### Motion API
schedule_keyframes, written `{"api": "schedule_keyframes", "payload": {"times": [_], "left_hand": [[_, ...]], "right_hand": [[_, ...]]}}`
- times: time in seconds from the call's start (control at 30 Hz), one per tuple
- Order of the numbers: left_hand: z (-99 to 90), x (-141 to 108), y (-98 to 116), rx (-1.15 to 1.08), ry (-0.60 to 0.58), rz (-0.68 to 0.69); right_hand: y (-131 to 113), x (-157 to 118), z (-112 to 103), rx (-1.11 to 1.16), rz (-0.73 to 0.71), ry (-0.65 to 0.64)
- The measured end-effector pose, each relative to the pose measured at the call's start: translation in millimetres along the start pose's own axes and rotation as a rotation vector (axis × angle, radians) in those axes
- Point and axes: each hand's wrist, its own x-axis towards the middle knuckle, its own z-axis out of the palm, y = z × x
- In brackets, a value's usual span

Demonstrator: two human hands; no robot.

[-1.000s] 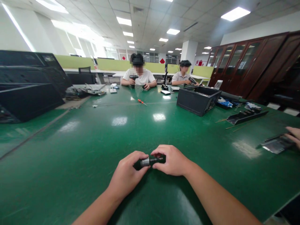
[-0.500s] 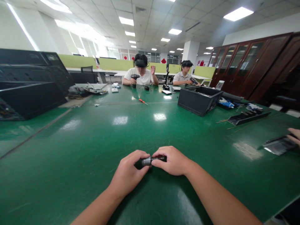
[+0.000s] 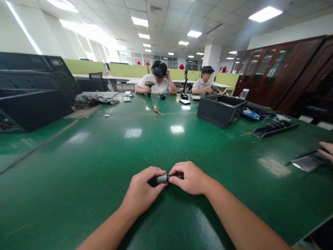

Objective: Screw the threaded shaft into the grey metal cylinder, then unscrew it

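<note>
A small grey metal cylinder (image 3: pixel 161 178) is pinched between the thumb and fingers of my left hand (image 3: pixel 142 191), low in the middle of the head view. My right hand (image 3: pixel 191 178) grips a thin dark rod-like piece (image 3: pixel 180 176) that meets the cylinder's right end. Both hands are just above the green table (image 3: pixel 130 152), fingertips almost touching. My right fingers cover much of the dark piece.
An orange screwdriver (image 3: pixel 158 111) lies farther back. Beyond it, two people hold drills. A black open case (image 3: pixel 221 113) stands right of centre, large black casings (image 3: pixel 36 107) at the left. At the right edge another person's hand touches a dark flat part (image 3: pixel 309 160).
The person across the table has lowered their head towards their raised hand. My hands have barely moved; less of the dark piece shows beside my right fingers.
</note>
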Motion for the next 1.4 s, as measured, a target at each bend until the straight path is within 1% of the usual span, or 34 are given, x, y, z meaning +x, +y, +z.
{"api": "schedule_keyframes", "payload": {"times": [0.1, 0.53, 0.7, 0.87, 1.4], "left_hand": [[0.3, -0.6, 0.7, 0.006, 0.022, 0.006], [0.2, -2.1, 0.6, 0.013, 0.021, 0.024], [0.5, -2.2, 1.0, 0.01, 0.049, 0.049], [0.1, -1.6, 0.8, 0.015, 0.053, 0.063], [1.1, -1.3, -1.4, 0.024, 0.052, 0.047]], "right_hand": [[0.5, -0.6, -0.9, -0.011, 0.003, 0.002], [0.9, -1.4, -1.9, -0.027, -0.019, 0.014], [1.1, -2.4, -2.6, -0.039, -0.031, 0.028], [0.6, -2.2, -3.8, -0.04, -0.035, 0.032], [-0.4, -1.3, -3.8, -0.041, -0.022, 0.043]]}}
